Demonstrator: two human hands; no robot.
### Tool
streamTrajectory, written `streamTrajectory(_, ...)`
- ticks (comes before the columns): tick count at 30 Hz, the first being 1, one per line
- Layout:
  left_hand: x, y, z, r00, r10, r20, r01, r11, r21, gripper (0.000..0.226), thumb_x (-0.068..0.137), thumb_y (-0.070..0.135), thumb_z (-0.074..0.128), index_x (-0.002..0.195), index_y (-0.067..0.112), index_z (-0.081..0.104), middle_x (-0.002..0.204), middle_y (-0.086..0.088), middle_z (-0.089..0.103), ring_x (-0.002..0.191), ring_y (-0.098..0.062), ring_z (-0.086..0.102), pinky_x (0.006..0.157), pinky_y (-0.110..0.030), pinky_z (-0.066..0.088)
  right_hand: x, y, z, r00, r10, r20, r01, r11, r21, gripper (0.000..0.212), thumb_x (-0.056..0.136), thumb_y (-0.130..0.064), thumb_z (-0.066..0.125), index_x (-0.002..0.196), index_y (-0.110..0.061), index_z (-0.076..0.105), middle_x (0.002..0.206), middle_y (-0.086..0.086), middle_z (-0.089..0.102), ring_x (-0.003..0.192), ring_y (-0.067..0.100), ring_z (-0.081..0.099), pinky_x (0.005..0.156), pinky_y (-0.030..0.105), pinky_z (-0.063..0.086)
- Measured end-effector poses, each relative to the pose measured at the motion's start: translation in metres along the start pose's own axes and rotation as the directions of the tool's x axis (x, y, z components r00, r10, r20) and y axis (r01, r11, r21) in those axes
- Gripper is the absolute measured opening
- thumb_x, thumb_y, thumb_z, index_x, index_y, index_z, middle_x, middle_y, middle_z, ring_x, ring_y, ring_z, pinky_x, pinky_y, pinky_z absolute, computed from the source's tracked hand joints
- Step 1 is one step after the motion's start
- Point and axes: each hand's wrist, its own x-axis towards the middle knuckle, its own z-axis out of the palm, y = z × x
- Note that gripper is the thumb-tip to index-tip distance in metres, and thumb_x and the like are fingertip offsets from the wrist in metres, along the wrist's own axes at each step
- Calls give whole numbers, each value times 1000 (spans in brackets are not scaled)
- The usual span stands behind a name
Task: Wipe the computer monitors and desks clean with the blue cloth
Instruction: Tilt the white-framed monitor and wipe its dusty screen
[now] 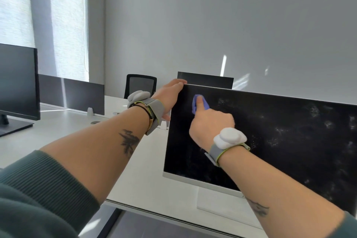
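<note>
A silver-framed monitor (289, 141) with a dark, smudged screen stands on the white desk (144, 170) in front of me. My left hand (170, 92) grips its upper left corner, fingers hooked over the top edge. My right hand (210, 121) holds the bunched blue cloth (206, 105) and presses it against the screen near the upper left. Whitish marks spot the screen to the right of the cloth.
A second black monitor (18, 83) stands on the desk at the far left. Dark divider panels (83, 94) run along the desk's back. A black mesh chair (141, 85) and another dark panel (206, 80) sit behind the monitor. The desk's front edge (154, 212) is near me.
</note>
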Motion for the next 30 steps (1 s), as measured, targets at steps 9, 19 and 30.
streamTrajectory(9,-3,3,0,1000,-11,-9,11,999,-35,37,101,32,32,127,45,55,134,-3,54,119,-36,53,83,-67,53,11,-21,2,998,-63,-26,62,998,-31,81,96,-28,41,158,-10,-8,112,6,66,77,29,61,69,37,39)
streamTrajectory(19,-12,9,-4,997,-45,57,51,992,-116,35,104,44,35,129,42,59,130,0,60,119,-30,56,94,-65,49,6,-16,5,999,38,-16,-38,999,18,81,96,-29,41,158,-14,-9,107,8,66,80,30,61,70,37,38)
streamTrajectory(30,-15,3,1,999,-25,40,28,998,-62,39,105,34,28,135,49,49,145,1,46,127,-34,47,92,-67,49,-13,-23,22,997,2,73,-11,991,130,69,98,-26,36,158,-24,2,83,-1,50,64,23,44,67,34,33)
